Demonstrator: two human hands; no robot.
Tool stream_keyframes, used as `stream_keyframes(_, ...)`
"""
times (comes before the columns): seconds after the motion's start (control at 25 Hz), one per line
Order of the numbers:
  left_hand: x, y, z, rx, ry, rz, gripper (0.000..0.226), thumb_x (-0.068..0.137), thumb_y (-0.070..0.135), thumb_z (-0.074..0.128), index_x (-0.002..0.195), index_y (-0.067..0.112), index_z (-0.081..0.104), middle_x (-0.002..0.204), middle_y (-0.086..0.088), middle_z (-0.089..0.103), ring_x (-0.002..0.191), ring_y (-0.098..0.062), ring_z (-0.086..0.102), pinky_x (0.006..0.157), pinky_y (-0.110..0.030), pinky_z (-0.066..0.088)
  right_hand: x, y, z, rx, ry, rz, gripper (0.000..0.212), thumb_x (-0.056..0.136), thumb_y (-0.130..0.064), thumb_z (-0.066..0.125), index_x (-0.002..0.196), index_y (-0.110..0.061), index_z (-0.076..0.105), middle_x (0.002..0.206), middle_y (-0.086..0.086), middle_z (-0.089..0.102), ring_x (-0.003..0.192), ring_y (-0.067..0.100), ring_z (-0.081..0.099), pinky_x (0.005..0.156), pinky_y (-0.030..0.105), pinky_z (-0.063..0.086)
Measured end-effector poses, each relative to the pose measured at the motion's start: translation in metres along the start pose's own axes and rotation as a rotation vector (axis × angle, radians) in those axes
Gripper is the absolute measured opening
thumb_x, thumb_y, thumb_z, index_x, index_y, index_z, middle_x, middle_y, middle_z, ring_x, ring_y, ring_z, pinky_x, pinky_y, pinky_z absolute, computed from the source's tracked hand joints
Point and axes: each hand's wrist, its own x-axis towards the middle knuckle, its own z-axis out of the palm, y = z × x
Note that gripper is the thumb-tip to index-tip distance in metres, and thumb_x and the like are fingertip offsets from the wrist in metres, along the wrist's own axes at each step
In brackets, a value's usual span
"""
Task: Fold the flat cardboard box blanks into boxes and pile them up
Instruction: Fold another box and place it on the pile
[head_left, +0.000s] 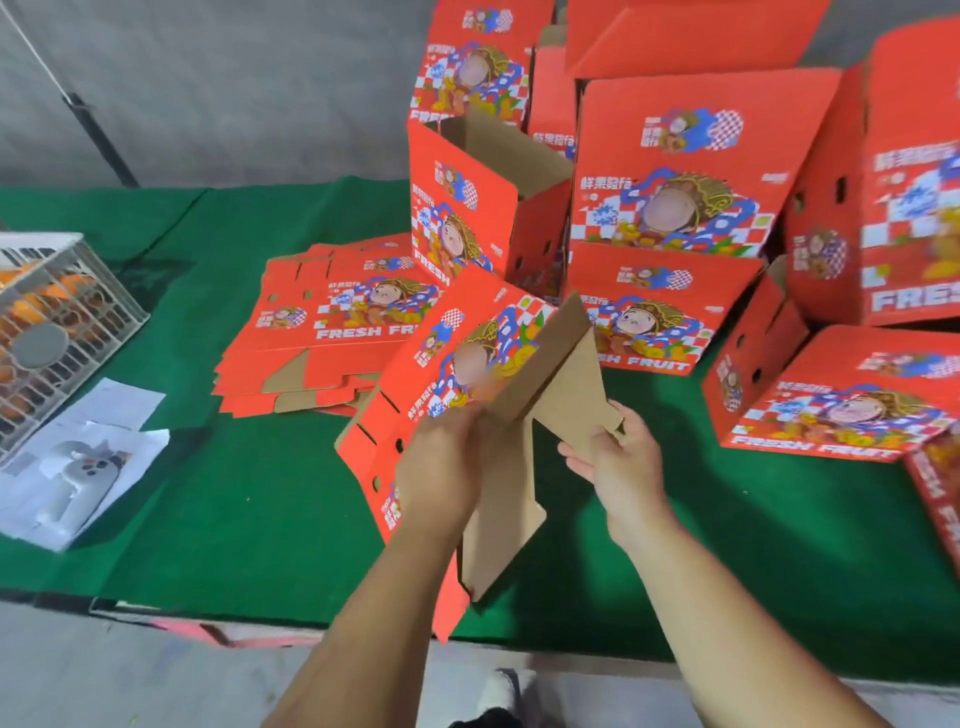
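I hold a red printed box blank (447, 353) tilted above the green table, partly opened, its brown inner flaps facing me. My left hand (441, 462) grips its near red panel from the left. My right hand (618, 462) holds a brown flap (571, 400) at its right edge, thumb on top. A stack of flat red blanks (317, 332) lies on the table behind and to the left. Folded red boxes (691, 171) are piled at the back right, and one open box (467, 202) stands upright in the middle.
A green cloth covers the table (249, 499). At the left stands a white wire crate (52, 322) with orange fruit, beside loose white papers (83, 452). More folded boxes (841, 395) lie at the right. My shoe shows below the table's front edge.
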Motion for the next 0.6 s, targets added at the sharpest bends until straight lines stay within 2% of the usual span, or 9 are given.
stream_keyframes(0.08, 0.012, -0.002, -0.012, 0.023, 0.033, 0.004, 0.023, 0.101, 0.044, 0.049, 0.115, 0.040, 0.066, 0.099, 0.003, 0.071, 0.099, -0.024, 0.064, 0.067, -0.039, 0.052, 0.008, -0.007, -0.004, -0.060, 0.010, -0.051, 0.029, 0.108, -0.007, 0.044, 0.108, -0.030, 0.063, 0.108, -0.002, 0.076, 0.082, 0.014, 0.078, 0.077, 0.029, 0.061)
stream_keyframes(0.2, 0.027, 0.002, -0.029, 0.020, 0.042, -0.026, 0.015, 0.099, 0.045, 0.052, 0.106, 0.038, 0.064, 0.088, 0.004, 0.067, 0.089, -0.025, 0.060, 0.065, -0.039, 0.052, 0.021, -0.021, -0.007, -0.190, 0.062, -0.153, 0.034, 0.107, -0.006, 0.045, 0.100, -0.033, 0.064, 0.108, -0.004, 0.076, 0.082, 0.017, 0.077, 0.077, 0.032, 0.059)
stream_keyframes(0.32, 0.045, 0.011, -0.040, -0.022, 0.041, -0.057, 0.015, 0.095, 0.038, 0.053, 0.089, 0.029, 0.063, 0.072, 0.002, 0.060, 0.076, -0.027, 0.055, 0.061, -0.037, 0.051, 0.037, -0.049, -0.008, -0.250, 0.085, -0.235, 0.035, 0.106, -0.005, 0.045, 0.098, -0.033, 0.064, 0.114, 0.000, 0.074, 0.090, 0.024, 0.075, 0.066, 0.022, 0.055)
stream_keyframes(0.36, 0.050, 0.015, -0.042, -0.139, 0.025, -0.073, 0.015, 0.094, 0.033, 0.054, 0.087, 0.026, 0.065, 0.070, 0.000, 0.061, 0.072, -0.025, 0.056, 0.062, -0.035, 0.051, 0.043, -0.059, -0.006, -0.238, 0.085, -0.238, 0.033, 0.106, -0.004, 0.046, 0.099, -0.031, 0.064, 0.116, 0.003, 0.074, 0.093, 0.025, 0.075, 0.065, 0.019, 0.056)
stream_keyframes(0.4, 0.054, 0.022, -0.042, -0.341, -0.015, -0.126, 0.015, 0.094, 0.027, 0.057, 0.088, 0.022, 0.069, 0.072, 0.001, 0.066, 0.069, -0.021, 0.059, 0.063, -0.032, 0.051, 0.047, -0.069, 0.000, -0.202, 0.076, -0.227, 0.030, 0.106, -0.004, 0.046, 0.103, -0.028, 0.064, 0.117, 0.003, 0.074, 0.095, 0.026, 0.075, 0.067, 0.020, 0.059)
stream_keyframes(0.48, 0.057, 0.041, -0.039, -0.785, -0.130, -0.305, 0.012, 0.098, 0.013, 0.060, 0.093, 0.017, 0.070, 0.081, -0.001, 0.071, 0.074, -0.017, 0.064, 0.066, -0.029, 0.051, 0.049, -0.089, 0.018, -0.164, 0.011, -0.243, 0.029, 0.104, -0.003, 0.047, 0.117, -0.026, 0.062, 0.110, -0.008, 0.074, 0.102, 0.028, 0.075, 0.084, 0.032, 0.064)
stream_keyframes(0.52, 0.056, 0.052, -0.033, -0.913, -0.146, -0.364, 0.013, 0.100, 0.009, 0.059, 0.095, 0.017, 0.068, 0.085, -0.003, 0.069, 0.079, -0.019, 0.063, 0.069, -0.029, 0.050, 0.043, -0.097, 0.028, -0.207, -0.045, -0.306, 0.035, 0.102, -0.004, 0.050, 0.128, -0.026, 0.057, 0.112, -0.012, 0.073, 0.109, 0.027, 0.072, 0.094, 0.038, 0.061)
stream_keyframes(0.6, 0.057, 0.070, -0.023, -1.001, -0.065, -0.364, 0.014, 0.102, 0.004, 0.055, 0.097, 0.015, 0.062, 0.091, -0.004, 0.064, 0.084, -0.019, 0.061, 0.076, -0.030, 0.049, 0.028, -0.109, 0.041, -0.495, -0.147, -0.480, 0.063, 0.098, -0.012, 0.061, 0.154, -0.024, 0.035, 0.142, -0.006, 0.060, 0.130, 0.022, 0.060, 0.111, 0.043, 0.049)
